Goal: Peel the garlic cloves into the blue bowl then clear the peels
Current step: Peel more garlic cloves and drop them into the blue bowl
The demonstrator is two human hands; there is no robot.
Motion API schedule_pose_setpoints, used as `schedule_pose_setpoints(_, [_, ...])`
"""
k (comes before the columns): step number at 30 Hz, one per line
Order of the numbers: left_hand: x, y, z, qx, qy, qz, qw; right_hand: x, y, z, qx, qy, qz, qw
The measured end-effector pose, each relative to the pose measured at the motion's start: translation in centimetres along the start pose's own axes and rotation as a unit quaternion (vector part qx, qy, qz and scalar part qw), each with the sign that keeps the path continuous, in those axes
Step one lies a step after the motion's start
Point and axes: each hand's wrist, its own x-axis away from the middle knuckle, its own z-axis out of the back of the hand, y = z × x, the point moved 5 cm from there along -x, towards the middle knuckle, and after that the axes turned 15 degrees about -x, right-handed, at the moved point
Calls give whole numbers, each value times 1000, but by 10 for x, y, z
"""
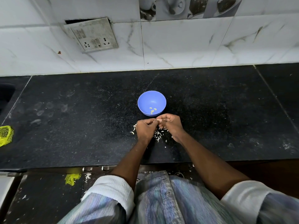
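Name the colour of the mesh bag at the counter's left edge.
Bright yellow-green mesh bag, seen in the head view.

Head view, downward over counter [80, 126]

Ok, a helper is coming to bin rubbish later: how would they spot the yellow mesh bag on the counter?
Start at the black stone counter below the white tiled wall and follow it to its far left edge. The yellow mesh bag lies there, well away from the blue bowl. Bright netting sets it apart from the white garlic peels.
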Motion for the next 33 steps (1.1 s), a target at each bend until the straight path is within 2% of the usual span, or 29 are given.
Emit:
schedule_pose_setpoints(7, [-3,0,4,-36,29,21,999,0,3,-1,-7,-27,-9,1000])
schedule_pose_setpoints(19, [-3,-5,-1,-62,6,50,997,1,4,-1,20,-8,-13,1000])
schedule_pose_setpoints(29, [-6,-6,-4,-17,-5,67,998,-1,0,-5,68,-4,0,998])
schedule_pose_setpoints(33, [-6,-9,-4,-18,-9,57,998,0,0,-8,53,-3,-8,999])
